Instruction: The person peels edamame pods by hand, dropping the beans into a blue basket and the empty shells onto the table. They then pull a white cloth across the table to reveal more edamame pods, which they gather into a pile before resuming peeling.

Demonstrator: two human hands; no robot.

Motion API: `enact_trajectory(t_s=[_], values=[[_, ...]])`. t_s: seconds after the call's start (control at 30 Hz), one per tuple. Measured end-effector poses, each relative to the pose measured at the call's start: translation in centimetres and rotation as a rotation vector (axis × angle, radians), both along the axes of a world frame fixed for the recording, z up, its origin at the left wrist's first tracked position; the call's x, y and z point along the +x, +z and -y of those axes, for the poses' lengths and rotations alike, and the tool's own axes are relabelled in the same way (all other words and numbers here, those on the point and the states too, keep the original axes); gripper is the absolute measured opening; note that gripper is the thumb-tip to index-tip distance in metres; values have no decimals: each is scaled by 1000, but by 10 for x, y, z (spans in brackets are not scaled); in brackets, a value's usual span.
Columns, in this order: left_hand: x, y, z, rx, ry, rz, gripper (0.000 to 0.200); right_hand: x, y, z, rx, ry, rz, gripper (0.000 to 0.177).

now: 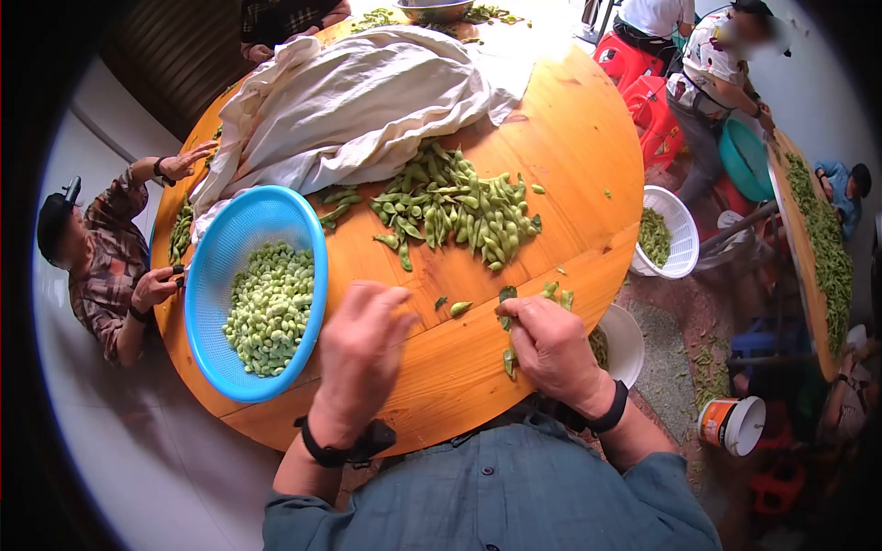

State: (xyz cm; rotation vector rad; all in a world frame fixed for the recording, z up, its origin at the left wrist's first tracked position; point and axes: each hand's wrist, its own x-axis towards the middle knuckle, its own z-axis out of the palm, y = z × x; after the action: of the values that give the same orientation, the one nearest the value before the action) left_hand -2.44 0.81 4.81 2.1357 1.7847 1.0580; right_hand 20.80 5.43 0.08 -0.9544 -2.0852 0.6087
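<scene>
My left hand [363, 344] is over the table just right of the blue colander, its curled fingers smeared by motion. What it holds, if anything, does not show. My right hand [551, 344] is closed in a pinch near the table's front edge, with a dark green soybean pod [506, 303] at its fingertips. Beside it lie a few loose pods and scraps [510, 362]. Between my hands sits a single pod [461, 309]. Shelled green soybeans [271, 308] fill part of the blue colander [318, 275]. Beyond my hands spreads a heap of unshelled soybean pods [469, 207].
A rumpled white cloth [367, 101] covers the far part of the round wooden table [588, 119]. A white basket [682, 230] and a white bucket [628, 344] stand low at the right. A person [115, 248] sits at the left; others work around another pod-covered table [818, 266].
</scene>
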Motion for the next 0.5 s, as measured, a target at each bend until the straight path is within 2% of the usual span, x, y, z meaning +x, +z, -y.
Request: enact_trajectory(t_s=[0.03,0.1,0.17,0.3,0.37,0.4,0.47,0.5], values=[[11,-4,-6,-10,-98,-55,34,-4,0,1,13,22,-7,18],[24,-33,-16,-121,-142,-85,36,-11,-2,6,9,3,-35,17],[27,-56,-24,-175,-138,-148,26,-13,-1,7,-64,-3,-42,17],[23,-66,-26,-123,-115,-159,22,-12,1,6,-94,-21,6,16],[22,-67,-23,-203,-188,185,15,-14,0,7,-114,-19,-16,17],[24,-65,-21,-203,-190,183,15,-16,-1,8,-135,-16,-37,19],[29,-59,-15,-583,-106,791,12,-20,0,10,-180,-14,-29,20],[29,-56,-13,-585,-108,791,12,-21,0,11,-224,-11,-19,21]])
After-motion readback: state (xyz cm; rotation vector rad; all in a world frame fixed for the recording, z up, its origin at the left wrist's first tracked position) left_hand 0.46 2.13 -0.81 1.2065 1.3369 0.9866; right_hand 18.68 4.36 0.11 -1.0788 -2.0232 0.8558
